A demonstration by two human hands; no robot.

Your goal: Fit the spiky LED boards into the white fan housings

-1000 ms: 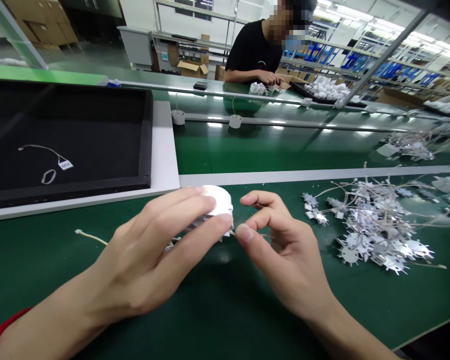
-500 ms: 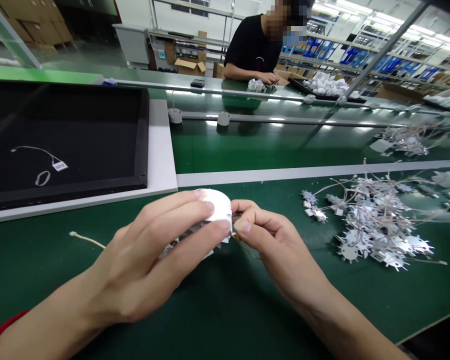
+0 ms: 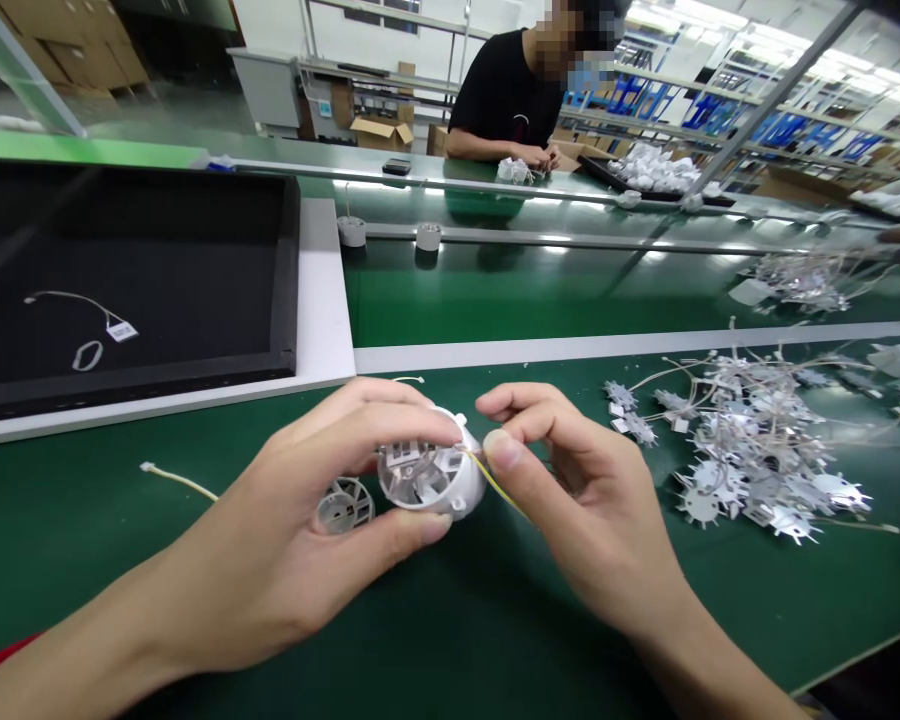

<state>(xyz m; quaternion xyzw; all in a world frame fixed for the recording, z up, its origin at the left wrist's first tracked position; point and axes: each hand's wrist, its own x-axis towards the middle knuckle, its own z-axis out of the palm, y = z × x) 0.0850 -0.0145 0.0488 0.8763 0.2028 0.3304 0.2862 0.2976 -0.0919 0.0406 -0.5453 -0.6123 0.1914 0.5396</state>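
A white round plastic housing [image 3: 469, 490] is held between the thumb and fingers of my left hand [image 3: 322, 500], tilted so its open side faces me. Metallic and clear parts with a small white label show inside. From its rim a thin yellow wire [image 3: 501, 488] runs down to the right. The thumb of my right hand [image 3: 577, 470] meets this wire in a pinch, the fingers curled; the exact contact is partly hidden. Below my left palm lies another round part with spokes [image 3: 345, 505], half covered. A cable with a small white plug [image 3: 176, 478] sticks out left of that hand.
To the right lies a pile of silvery star-shaped plates with wires [image 3: 757, 440]. A black tray [image 3: 195, 250] at left holds a labelled wire piece and a band. White cylinders [image 3: 428, 237] stand on the green belt. Opposite, a co-worker [image 3: 502, 100] handles white parts.
My left hand has turned the housing so its open side shows. My right hand has shifted slightly right. One cylinder on the belt moved left, and another person's hand appears at the right edge.
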